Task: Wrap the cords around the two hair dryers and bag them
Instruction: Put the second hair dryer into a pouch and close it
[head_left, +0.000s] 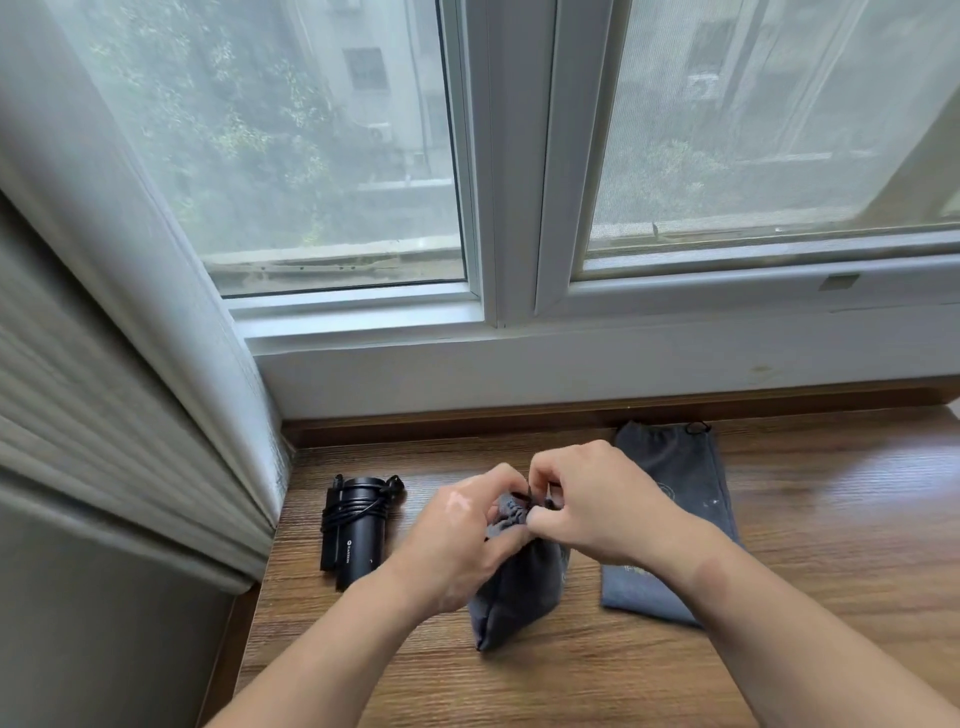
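A brown wooden table (519, 691) with visible grain fills the lower part of the frame and shines a little at the right from the daylight. Behind it a low white wall (571, 374) carries a white-framed window (514, 156), and through the hazy glass trees and buildings are seen. A pale pleated curtain (104, 364) hangs along the left edge. In the lower centre a bulging grey bag (519, 587) stands on the table; what is inside is hidden. The left hand (457, 540) has its grip closed around the gathered neck of this bag, and the right hand (597, 499) pinches the dark drawstring (530, 500) at the same neck. Left of the hands a black hair dryer (361, 535) lies on the wood with its cord (353, 506) wound around the body. Right of the hands a second grey bag (675, 519) lies flat.
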